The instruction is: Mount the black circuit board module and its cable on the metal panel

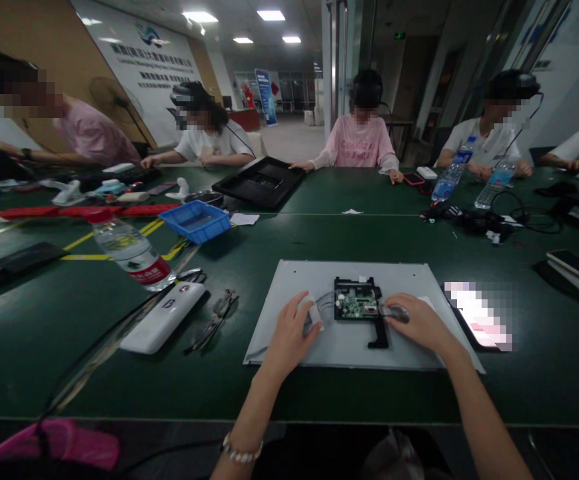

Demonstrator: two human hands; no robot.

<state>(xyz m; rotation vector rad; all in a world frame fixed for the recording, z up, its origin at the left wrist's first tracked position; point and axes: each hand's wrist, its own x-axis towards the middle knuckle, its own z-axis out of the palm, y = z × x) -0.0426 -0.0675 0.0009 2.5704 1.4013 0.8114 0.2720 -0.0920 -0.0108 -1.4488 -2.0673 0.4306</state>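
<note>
A grey metal panel (pixel 409 280) lies flat on the green table in front of me. A small green circuit board (pixel 356 301) in a black bracket sits on its middle. My left hand (pixel 289 330) rests on the panel just left of the board, fingers curled on a small white piece with thin cables. My right hand (pixel 416 321) lies just right of the board, fingers closed on a small dark, metallic tool whose tip points at the board's edge.
A phone (pixel 479 315) lies right of the panel. To the left are a white power bank (pixel 162 317), glasses (pixel 212 320), a water bottle (pixel 132 250) and a blue tray (pixel 196 220). Several people sit along the far side with a black monitor shell (pixel 259 180).
</note>
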